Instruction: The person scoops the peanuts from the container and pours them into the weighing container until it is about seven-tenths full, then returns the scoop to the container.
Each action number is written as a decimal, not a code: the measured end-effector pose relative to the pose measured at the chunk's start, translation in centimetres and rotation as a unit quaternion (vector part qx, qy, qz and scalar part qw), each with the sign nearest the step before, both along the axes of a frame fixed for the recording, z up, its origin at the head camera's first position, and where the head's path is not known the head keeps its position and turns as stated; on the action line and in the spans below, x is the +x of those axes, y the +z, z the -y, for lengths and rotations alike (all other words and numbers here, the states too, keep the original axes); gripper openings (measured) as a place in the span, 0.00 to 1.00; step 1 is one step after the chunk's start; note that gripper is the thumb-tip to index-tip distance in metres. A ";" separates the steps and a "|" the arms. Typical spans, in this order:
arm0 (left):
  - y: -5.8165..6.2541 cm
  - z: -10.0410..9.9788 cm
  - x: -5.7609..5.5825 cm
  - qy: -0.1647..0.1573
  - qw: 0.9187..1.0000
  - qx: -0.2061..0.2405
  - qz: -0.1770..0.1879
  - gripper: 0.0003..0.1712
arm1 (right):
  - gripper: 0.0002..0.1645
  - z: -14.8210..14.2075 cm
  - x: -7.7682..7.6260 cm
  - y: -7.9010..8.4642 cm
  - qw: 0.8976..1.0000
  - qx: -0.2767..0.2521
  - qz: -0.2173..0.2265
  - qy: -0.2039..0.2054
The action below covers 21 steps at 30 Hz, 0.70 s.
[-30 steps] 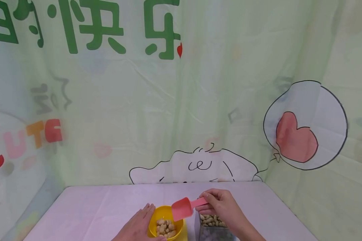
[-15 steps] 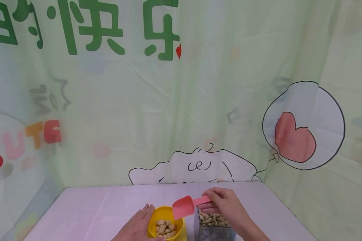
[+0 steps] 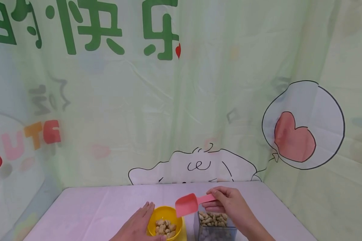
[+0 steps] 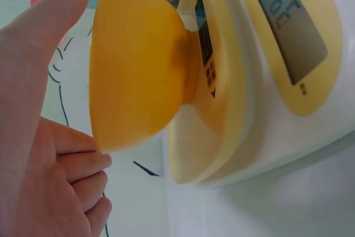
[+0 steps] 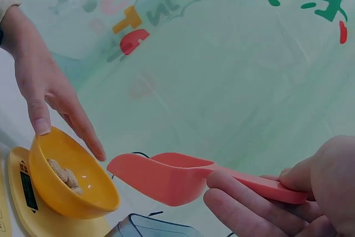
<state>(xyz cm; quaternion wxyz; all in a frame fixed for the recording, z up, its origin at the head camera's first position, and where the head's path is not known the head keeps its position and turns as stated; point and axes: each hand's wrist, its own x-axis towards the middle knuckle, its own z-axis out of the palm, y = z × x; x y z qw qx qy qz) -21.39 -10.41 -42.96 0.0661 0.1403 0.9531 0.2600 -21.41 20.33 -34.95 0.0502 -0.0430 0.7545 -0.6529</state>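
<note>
In the head view, my left hand (image 3: 135, 223) rests against the left side of a yellow bowl (image 3: 166, 212), its fingers fairly straight. Shelled-looking or whole, the peanuts (image 3: 165, 229) lie at the bowl's bottom. The bowl stands on a yellow and white kitchen scale (image 4: 222, 109) with a display, shown in the left wrist view. My right hand (image 3: 229, 203) pinches the handle of a pink scoop (image 3: 186, 205), thumb on top. The scoop hangs beside the bowl's right rim, and no peanuts show in its pan.
Right of the bowl, a clear box (image 3: 215, 234) holds many peanuts in shells (image 3: 212, 219), partly hidden below the right hand. Everything stands on a pale table (image 3: 108, 201). A printed curtain (image 3: 199, 100) rises behind its far edge.
The right hand has moved the scoop up and to the right, away from over the bowl. The left hand and the bowl have stayed nearly still.
</note>
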 end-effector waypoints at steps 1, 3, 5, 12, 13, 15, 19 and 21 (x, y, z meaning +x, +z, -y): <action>0.1 -0.1 0.0 -0.001 1.000 0.001 -0.003 0.64 | 0.22 -0.1 0.0 0.1 1.000 -0.001 -0.001 -0.004; 0.4 -0.3 0.0 -0.005 1.000 0.004 -0.010 0.63 | 0.22 -0.5 0.2 0.2 1.000 -0.005 -0.003 -0.009; 0.6 -0.5 0.1 -0.014 1.000 0.008 -0.025 0.61 | 0.23 -0.9 0.3 0.4 1.000 -0.009 -0.006 -0.011; 1.3 -1.2 0.4 -0.044 0.996 0.008 -0.077 0.61 | 0.27 -2.9 0.8 1.1 0.999 -0.024 -0.018 -0.012; 1.4 -1.4 0.4 -0.048 0.996 0.008 -0.080 0.61 | 0.27 -3.1 0.9 1.2 0.999 -0.028 -0.017 -0.013; 1.7 -1.6 0.4 -0.052 0.995 0.010 -0.080 0.61 | 0.28 -3.6 0.9 1.3 0.999 -0.033 -0.013 -0.016; 2.3 -2.2 0.3 -0.065 0.994 0.004 -0.088 0.61 | 0.29 -4.4 1.1 1.3 0.999 -0.039 -0.008 -0.016; 2.5 -2.5 0.1 -0.073 0.993 0.000 -0.097 0.61 | 0.29 -4.7 1.2 1.2 0.999 -0.039 -0.007 -0.014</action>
